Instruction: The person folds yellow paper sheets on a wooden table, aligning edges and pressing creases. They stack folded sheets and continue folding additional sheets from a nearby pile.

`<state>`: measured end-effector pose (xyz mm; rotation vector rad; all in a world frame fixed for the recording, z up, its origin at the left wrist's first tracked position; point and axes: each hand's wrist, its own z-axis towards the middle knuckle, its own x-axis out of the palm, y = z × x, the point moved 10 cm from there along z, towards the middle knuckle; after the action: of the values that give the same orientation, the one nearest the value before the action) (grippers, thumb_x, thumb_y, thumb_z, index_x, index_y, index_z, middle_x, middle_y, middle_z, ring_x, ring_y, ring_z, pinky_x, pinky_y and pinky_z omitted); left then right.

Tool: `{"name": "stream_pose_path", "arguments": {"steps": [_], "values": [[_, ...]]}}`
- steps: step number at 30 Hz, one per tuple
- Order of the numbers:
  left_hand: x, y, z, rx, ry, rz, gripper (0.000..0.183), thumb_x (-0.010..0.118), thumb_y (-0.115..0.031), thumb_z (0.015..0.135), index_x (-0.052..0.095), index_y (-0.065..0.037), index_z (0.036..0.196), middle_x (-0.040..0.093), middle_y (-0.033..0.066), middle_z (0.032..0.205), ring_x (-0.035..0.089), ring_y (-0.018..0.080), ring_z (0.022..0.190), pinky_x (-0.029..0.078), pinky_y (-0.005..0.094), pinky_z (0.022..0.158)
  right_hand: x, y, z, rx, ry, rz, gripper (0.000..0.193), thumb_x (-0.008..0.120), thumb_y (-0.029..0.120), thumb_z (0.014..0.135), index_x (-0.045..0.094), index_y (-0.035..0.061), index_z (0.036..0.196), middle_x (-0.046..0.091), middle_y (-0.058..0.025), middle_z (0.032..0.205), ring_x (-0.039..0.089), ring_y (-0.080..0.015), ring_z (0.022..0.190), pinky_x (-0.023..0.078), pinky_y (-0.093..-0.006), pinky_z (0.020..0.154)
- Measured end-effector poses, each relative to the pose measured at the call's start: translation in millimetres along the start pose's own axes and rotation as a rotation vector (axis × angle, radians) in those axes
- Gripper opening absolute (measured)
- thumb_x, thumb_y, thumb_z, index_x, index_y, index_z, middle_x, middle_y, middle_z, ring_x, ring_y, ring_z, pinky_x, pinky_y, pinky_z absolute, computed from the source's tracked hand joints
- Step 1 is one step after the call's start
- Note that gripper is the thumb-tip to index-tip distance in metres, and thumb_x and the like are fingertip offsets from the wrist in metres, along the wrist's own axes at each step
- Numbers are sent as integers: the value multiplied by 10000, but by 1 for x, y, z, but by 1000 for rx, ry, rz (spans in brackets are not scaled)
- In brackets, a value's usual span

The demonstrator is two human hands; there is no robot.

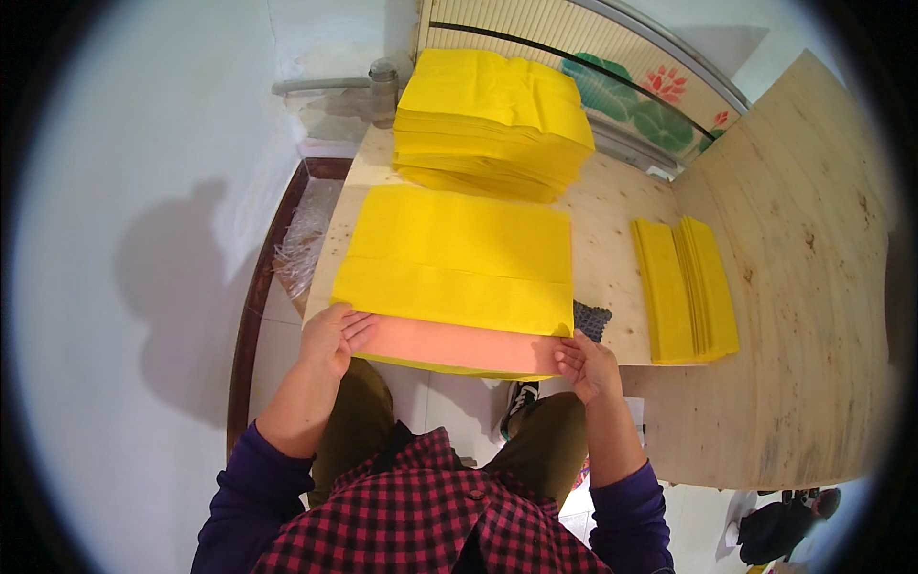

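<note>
A yellow sheet [454, 239] of thin, cloth-like material lies flat on the wooden table in front of me, with a crease across it. Along its near edge runs a pink strip [454, 345], with a thin yellow border showing below it. My left hand [331, 341] pinches the left end of this near edge, its fingers lying over the pink strip. At the right end, my right hand [590, 366] grips the corner between thumb and curled fingers. Between the two hands the edge is drawn straight and overhangs the table's near side.
Behind the sheet rises a tall stack of yellow sheets [492, 120]. Narrow folded yellow bundles [686, 289] lie at the right, before an upright wooden board [803, 277]. A dark knitted piece [592, 320] sits by my right hand. A lidded jar [383, 96] stands far left.
</note>
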<state>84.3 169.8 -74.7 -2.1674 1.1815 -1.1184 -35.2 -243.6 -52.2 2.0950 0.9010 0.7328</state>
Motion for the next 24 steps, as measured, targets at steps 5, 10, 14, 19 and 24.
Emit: {"name": "stream_pose_path", "arguments": {"steps": [5,10,14,19,24], "values": [[0,0,1,-22,7,0,295,515,-99,930,509,108,1140,598,258,1120,634,386,1049,556,457,921,2,3,10,14,-16,-62,283,647,237,944,617,-44,952,678,-119,780,661,-168,615,551,-249,508],[-5,0,-2,-40,25,15,298,514,-90,922,508,111,1141,605,259,1113,628,385,1062,547,453,932,2,12,12,-9,1,-141,209,672,208,919,624,6,903,683,-96,766,653,-144,601,538,-243,498],[-11,1,-14,-77,139,99,320,524,-92,911,507,112,1157,602,274,1142,622,398,1070,527,463,961,-6,9,1,41,24,-272,200,667,217,919,620,25,892,689,-99,774,658,-148,614,551,-258,536],[-14,-6,-20,-168,230,114,358,531,-121,916,510,80,1212,596,266,1213,616,406,1087,493,498,994,-8,8,-7,61,70,-373,224,641,253,936,619,35,889,697,-101,794,672,-162,652,562,-263,579],[-4,-26,-8,-175,244,290,376,503,-175,946,518,40,1254,624,205,1227,623,342,1108,484,481,993,-5,20,0,45,92,-462,269,631,309,939,629,45,889,692,-77,793,652,-138,664,513,-242,580]]}}
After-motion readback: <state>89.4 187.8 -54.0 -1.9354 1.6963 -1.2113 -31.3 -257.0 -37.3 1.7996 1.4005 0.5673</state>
